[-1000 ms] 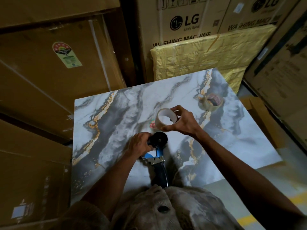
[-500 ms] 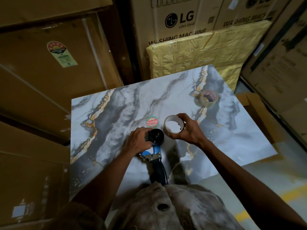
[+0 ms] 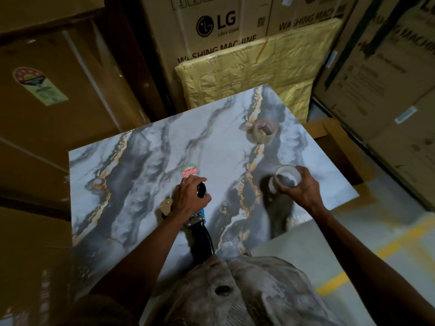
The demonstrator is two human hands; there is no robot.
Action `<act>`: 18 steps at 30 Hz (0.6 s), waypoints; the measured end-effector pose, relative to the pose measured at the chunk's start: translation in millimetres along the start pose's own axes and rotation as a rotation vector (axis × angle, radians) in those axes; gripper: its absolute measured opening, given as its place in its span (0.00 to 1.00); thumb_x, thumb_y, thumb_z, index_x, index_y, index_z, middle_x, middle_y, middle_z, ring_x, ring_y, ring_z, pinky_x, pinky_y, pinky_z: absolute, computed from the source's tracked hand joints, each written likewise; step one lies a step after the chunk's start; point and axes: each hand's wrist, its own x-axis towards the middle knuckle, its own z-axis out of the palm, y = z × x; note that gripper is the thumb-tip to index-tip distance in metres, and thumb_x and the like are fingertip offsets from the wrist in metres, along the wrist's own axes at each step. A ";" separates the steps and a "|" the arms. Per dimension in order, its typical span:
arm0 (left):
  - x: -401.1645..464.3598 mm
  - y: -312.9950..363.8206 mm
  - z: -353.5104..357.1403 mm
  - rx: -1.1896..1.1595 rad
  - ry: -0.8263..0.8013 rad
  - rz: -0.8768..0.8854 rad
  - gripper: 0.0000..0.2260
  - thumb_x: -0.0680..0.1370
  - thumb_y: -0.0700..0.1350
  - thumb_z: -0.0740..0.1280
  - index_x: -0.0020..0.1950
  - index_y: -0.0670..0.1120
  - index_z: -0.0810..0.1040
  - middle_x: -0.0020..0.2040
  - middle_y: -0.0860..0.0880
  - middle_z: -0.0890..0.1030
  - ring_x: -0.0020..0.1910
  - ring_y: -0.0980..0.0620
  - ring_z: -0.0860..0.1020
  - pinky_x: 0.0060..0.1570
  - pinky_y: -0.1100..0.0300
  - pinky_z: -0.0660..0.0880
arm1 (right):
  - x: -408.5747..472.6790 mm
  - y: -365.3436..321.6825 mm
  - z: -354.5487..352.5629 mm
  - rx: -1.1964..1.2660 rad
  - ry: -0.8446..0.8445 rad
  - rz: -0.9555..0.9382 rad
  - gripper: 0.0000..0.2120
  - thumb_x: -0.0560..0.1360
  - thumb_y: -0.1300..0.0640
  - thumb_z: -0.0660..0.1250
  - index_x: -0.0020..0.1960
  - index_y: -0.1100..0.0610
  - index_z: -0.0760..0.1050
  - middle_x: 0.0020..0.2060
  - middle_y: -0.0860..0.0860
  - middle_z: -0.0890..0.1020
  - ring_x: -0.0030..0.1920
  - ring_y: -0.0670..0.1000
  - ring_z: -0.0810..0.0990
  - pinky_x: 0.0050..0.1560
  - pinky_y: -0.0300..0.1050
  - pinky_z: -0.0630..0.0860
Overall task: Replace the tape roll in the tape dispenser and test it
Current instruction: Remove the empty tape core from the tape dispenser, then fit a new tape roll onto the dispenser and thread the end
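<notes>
A blue and black tape dispenser point(image 3: 200, 229) lies on the marble-patterned table point(image 3: 146, 165), its black handle pointing toward me. My left hand point(image 3: 189, 198) presses down on its head, covering the black hub. Off to the right, my right hand point(image 3: 301, 188) holds a pale empty tape core point(image 3: 286, 176) just above the table. A fuller roll of clear tape point(image 3: 261, 132) rests on the far right part of the table.
A round red and green sticker point(image 3: 190, 172) is stuck on the table beyond the dispenser. Large cardboard boxes point(image 3: 211, 27) and a yellow wrapped panel point(image 3: 247, 76) surround the table. A floor with a yellow line point(image 3: 388, 245) lies to the right.
My right hand carried the empty core from above the dispenser away to the right and lower, close to the table. My left hand stayed on the dispenser's head.
</notes>
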 end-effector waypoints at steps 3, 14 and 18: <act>-1.2 -0.7 3.5 0.029 -0.005 -0.025 0.22 0.66 0.54 0.68 0.60 0.53 0.81 0.57 0.52 0.79 0.59 0.46 0.76 0.56 0.49 0.74 | -0.6 22.7 -19.4 0.008 0.063 0.084 0.37 0.62 0.49 0.84 0.66 0.55 0.72 0.56 0.53 0.80 0.54 0.53 0.78 0.52 0.41 0.72; -2.6 8.5 11.3 0.042 0.020 -0.112 0.18 0.66 0.50 0.69 0.56 0.55 0.81 0.55 0.53 0.79 0.55 0.46 0.76 0.53 0.50 0.73 | 2.9 55.5 -35.9 -0.016 0.098 0.188 0.43 0.65 0.47 0.82 0.72 0.57 0.67 0.66 0.59 0.78 0.65 0.63 0.76 0.65 0.55 0.74; -5.8 9.9 10.0 -0.017 0.041 -0.144 0.20 0.65 0.52 0.69 0.58 0.54 0.80 0.57 0.53 0.76 0.55 0.46 0.78 0.53 0.49 0.77 | 9.0 54.2 -36.1 -0.036 0.059 0.187 0.46 0.65 0.52 0.82 0.76 0.60 0.63 0.70 0.62 0.74 0.69 0.64 0.72 0.68 0.55 0.70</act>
